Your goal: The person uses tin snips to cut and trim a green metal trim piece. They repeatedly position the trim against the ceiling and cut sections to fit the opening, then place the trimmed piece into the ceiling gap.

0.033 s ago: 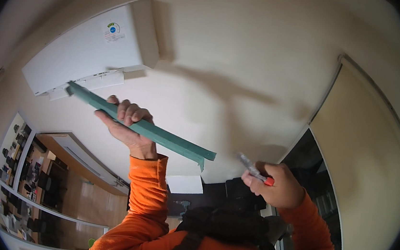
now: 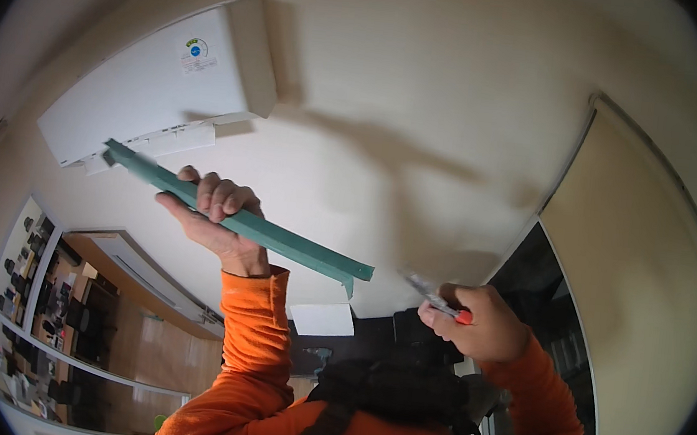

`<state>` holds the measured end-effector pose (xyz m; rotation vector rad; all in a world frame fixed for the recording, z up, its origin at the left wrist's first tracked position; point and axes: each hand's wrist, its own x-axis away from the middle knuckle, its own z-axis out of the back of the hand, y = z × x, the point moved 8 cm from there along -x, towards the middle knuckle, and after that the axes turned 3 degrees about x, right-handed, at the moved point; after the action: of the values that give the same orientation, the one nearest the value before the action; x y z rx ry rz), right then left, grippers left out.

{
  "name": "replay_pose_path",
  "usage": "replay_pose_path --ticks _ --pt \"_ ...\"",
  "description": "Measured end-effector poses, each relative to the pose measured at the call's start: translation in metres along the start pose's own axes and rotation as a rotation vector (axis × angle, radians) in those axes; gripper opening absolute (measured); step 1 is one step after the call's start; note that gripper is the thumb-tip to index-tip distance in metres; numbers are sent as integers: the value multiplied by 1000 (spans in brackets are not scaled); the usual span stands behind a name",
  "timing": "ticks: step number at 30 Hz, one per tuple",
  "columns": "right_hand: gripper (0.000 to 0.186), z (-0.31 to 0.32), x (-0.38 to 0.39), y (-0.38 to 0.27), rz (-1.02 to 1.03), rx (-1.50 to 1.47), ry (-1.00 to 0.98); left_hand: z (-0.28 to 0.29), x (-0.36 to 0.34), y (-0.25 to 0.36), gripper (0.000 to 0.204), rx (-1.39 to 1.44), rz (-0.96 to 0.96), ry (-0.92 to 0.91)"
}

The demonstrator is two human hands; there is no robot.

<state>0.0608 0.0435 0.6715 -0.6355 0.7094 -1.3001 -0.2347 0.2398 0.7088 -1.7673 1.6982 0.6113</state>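
Observation:
My left hand (image 2: pixel 223 210) is raised and closed around a long green strip (image 2: pixel 299 249), an angled channel with a bent flap at its right end. The strip slants up to the left, its far end appearing just in front of the lower edge of a white wall-mounted air conditioner (image 2: pixel 143 84); whether they touch, I cannot tell. To the lower right, my right hand (image 2: pixel 485 323) grips a slim silvery tool with a red end (image 2: pixel 431 297), pointed up-left, apart from the strip. Its tip is blurred.
At the right are a beige roller blind (image 2: pixel 631 245) and dark glass (image 2: pixel 528 268). A white sheet (image 2: pixel 322 319) lies on a dark surface (image 2: pixel 375 331) below. At lower left, a doorway (image 2: pixel 146 273) and glass partition show desks and chairs beyond. Shadows fall on the pale wall.
The green strip and my left hand have shifted slightly to the left. My right hand and the tool have also moved a little left. Both grips stay the same.

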Motion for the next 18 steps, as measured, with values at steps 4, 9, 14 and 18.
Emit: replay_pose_path --ticks 4,9,14,18 --pt "36 -22 -8 10 18 150 -117 -26 -10 12 74 -4 5 -167" --pt "34 -29 -15 0 -14 -5 -165 -43 -16 9 69 -71 17 -304" --pt "33 -37 -20 -4 -131 -31 -250 -48 -17 4 69 -65 40 -357" --pt "35 -27 -20 2 67 101 -100 -42 -20 9 72 -55 19 -348"
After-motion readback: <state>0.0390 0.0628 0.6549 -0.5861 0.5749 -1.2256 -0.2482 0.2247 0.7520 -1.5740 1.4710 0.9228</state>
